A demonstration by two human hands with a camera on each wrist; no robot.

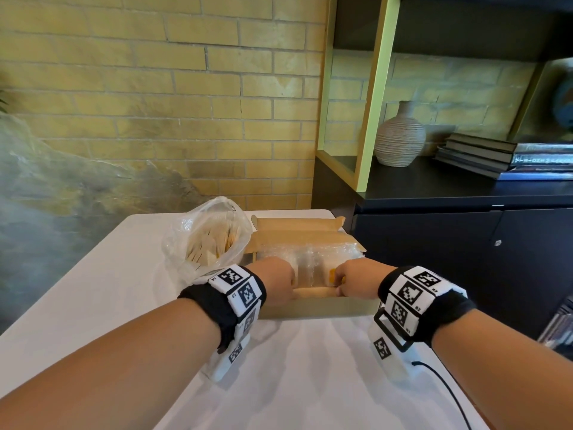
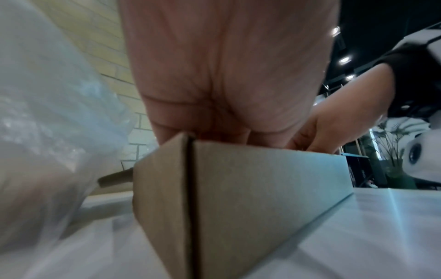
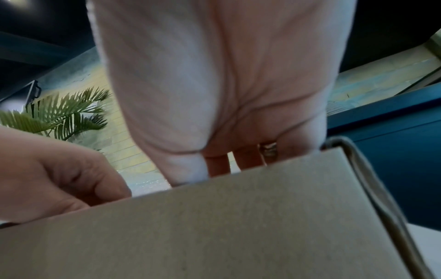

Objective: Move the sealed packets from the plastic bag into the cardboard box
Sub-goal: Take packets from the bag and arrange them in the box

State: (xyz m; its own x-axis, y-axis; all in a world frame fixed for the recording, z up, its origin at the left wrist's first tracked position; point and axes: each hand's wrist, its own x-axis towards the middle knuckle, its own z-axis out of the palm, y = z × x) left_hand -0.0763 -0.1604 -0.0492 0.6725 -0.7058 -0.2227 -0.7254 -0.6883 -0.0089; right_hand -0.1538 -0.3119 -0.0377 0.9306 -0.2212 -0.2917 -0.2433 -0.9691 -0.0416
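Note:
The cardboard box [image 1: 319,307] [image 2: 250,188] [image 3: 214,236] stands on the white table, its lid folded back and bubble wrap [image 1: 310,252] lining it. Just behind its front wall stands a row of tan and orange sealed packets [image 1: 313,274]. My left hand [image 1: 277,282] [image 2: 222,85] [image 3: 54,175] grips the row's left end and my right hand [image 1: 356,282] [image 3: 214,85] [image 2: 334,124] grips its right end, fingers curled down into the box. The box wall hides the fingertips in both wrist views. The clear plastic bag [image 1: 204,240] [image 2: 47,113], touching the box's left side, holds several more packets [image 1: 210,249].
The white table [image 1: 294,367] stretches toward me in front of the box. A black cabinet [image 1: 465,243] stands close on the right, with a ribbed vase [image 1: 400,135] and stacked books [image 1: 508,156] on top. A brick wall lies behind. A black cable [image 1: 443,386] trails from my right wrist.

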